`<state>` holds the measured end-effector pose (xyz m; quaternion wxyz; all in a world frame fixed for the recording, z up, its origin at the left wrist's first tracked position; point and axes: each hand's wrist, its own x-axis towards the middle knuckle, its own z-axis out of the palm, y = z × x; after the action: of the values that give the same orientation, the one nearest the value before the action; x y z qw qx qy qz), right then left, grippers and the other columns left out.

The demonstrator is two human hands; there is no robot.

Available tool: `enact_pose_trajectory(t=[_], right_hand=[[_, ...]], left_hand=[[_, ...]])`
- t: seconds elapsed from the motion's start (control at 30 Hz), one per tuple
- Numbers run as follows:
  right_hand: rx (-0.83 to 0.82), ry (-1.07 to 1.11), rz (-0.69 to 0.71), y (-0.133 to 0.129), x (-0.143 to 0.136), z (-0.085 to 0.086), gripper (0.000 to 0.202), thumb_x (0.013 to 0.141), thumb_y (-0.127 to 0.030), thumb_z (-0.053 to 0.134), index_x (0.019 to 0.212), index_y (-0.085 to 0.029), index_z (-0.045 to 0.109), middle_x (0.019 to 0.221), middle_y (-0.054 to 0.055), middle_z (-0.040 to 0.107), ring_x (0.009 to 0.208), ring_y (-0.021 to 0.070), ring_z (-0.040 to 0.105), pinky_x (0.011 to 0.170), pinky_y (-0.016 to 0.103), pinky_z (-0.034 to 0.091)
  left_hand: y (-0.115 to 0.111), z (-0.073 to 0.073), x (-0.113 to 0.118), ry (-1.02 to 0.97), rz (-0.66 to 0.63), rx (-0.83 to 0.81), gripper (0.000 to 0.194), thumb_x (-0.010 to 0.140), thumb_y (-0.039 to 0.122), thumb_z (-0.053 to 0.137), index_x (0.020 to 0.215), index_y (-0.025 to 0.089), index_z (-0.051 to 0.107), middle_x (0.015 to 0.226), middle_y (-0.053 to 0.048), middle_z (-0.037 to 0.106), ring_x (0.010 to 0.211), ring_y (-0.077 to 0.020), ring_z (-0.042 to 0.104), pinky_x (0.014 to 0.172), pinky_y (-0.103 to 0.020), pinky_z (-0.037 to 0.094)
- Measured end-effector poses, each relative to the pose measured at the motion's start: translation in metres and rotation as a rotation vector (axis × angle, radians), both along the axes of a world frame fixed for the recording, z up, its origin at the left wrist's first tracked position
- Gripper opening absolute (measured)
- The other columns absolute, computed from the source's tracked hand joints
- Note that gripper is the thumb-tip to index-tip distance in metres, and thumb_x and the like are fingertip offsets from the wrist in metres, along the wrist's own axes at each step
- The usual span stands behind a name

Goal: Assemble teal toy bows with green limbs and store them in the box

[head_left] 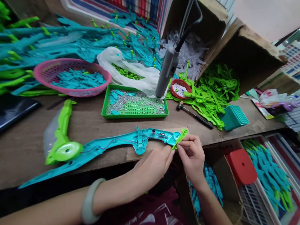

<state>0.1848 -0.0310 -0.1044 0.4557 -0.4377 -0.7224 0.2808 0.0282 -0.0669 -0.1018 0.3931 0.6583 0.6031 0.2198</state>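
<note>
A long blue plastic piece point(120, 137) lies along the table's front edge, its inner side up, with a thin wire and small dark parts in it. A green round part with an arm point(67, 151) is at its left end. At its right end, a small green strip point(182, 137) is tilted over the blue piece. My left hand point(157, 164) has its fingers closed on the strip's lower end. My right hand point(193, 156) pinches the same strip from the right. The fingertips of both hands nearly meet.
Behind are a green tray point(136, 116) of small metal pieces, a pink basket point(72, 63) of blue pieces, a white bag point(114, 59) and a hanging grey tool point(166, 70). A hammer point(196, 116), green parts point(212, 100) and a teal box point(234, 117) lie right.
</note>
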Motion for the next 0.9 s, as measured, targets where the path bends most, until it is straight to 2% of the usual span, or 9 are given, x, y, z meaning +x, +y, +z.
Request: enact_pose_trajectory(t=[0.1,0.23,0.4,0.47,0.53,0.63,0.7,0.8,0.9], right_hand=[[-0.229,0.217,-0.022,0.0,-0.003,-0.002,0.01,0.082,-0.026,0.07,0.085,-0.021,0.062,0.09,0.004,0.06,0.083,0.0157,0.062,0.071,0.027,0.056],[-0.587,0.469,0.099,0.006,-0.004,-0.008,0.026,0.074,-0.029,0.073,0.097,-0.021,0.062,0.084,0.003,0.068,0.074,0.0155,0.065,0.072,0.029,0.057],[-0.584,0.389,0.191,0.02,0.01,-0.003,0.027,0.072,-0.035,0.079,0.094,-0.021,0.071,0.086,0.003,0.073,0.079,0.0184,0.069,0.075,0.031,0.059],[-0.521,0.318,0.252,0.025,0.02,0.01,0.028,0.076,-0.037,0.079,0.098,-0.021,0.073,0.09,0.004,0.076,0.083,0.02,0.072,0.078,0.033,0.061],[-0.366,0.28,0.238,0.029,0.03,0.029,0.022,0.081,-0.035,0.076,0.099,-0.022,0.073,0.091,0.005,0.077,0.083,0.0202,0.074,0.076,0.034,0.063],[0.108,0.29,0.033,0.031,0.039,0.063,0.016,0.089,-0.027,0.071,0.104,-0.022,0.071,0.093,0.004,0.075,0.085,0.0197,0.075,0.078,0.034,0.064],[0.441,0.285,-0.082,0.032,0.037,0.083,0.018,0.089,-0.021,0.07,0.107,-0.024,0.07,0.095,0.004,0.073,0.089,0.02,0.074,0.082,0.037,0.064],[0.69,0.289,-0.086,0.044,0.029,0.101,0.02,0.087,-0.021,0.072,0.106,-0.027,0.068,0.096,0.002,0.069,0.092,0.0202,0.072,0.085,0.04,0.063],[0.585,0.484,-0.135,0.073,0.036,0.098,0.017,0.09,-0.026,0.064,0.106,-0.027,0.062,0.098,0.001,0.068,0.09,0.0177,0.072,0.08,0.036,0.064]], left_hand=[[-0.005,0.001,0.002,-0.001,0.007,-0.008,0.031,0.101,0.038,0.033,0.084,0.023,0.055,0.061,0.0,0.056,0.047,-0.0157,0.051,0.048,-0.029,0.024],[-0.01,-0.003,0.003,-0.005,-0.003,0.001,0.031,0.101,0.04,0.033,0.097,0.024,0.059,0.065,-0.001,0.058,0.05,-0.0175,0.054,0.049,-0.029,0.025],[0.004,0.005,-0.001,-0.013,-0.131,0.002,0.034,0.103,0.039,0.029,0.098,0.022,0.059,0.067,-0.002,0.06,0.055,-0.018,0.057,0.056,-0.028,0.037],[0.012,0.014,-0.008,-0.013,-0.186,0.084,0.035,0.103,0.04,0.032,0.093,0.022,0.061,0.073,-0.004,0.064,0.065,-0.02,0.061,0.064,-0.029,0.044],[0.019,0.025,-0.017,-0.003,-0.134,0.282,0.032,0.101,0.044,0.041,0.096,0.021,0.063,0.091,-0.008,0.069,0.086,-0.0253,0.066,0.079,-0.034,0.05],[0.026,0.034,-0.024,-0.12,0.206,0.717,0.038,0.095,0.051,0.057,0.121,0.023,0.059,0.133,-0.012,0.059,0.125,-0.0317,0.055,0.107,-0.046,0.045],[0.032,0.03,-0.015,-0.341,0.386,0.873,0.053,0.094,0.054,0.06,0.138,0.027,0.048,0.15,-0.01,0.046,0.14,-0.0304,0.045,0.118,-0.048,0.036],[0.041,0.018,0.016,-0.63,0.332,0.718,0.076,0.09,0.06,0.065,0.151,0.029,0.032,0.157,-0.012,0.041,0.147,-0.0293,0.039,0.121,-0.048,0.034],[0.044,0.013,0.039,-0.696,0.129,0.407,0.061,0.094,0.057,0.061,0.143,0.023,0.047,0.133,-0.013,0.064,0.122,-0.0268,0.062,0.097,-0.039,0.053]])
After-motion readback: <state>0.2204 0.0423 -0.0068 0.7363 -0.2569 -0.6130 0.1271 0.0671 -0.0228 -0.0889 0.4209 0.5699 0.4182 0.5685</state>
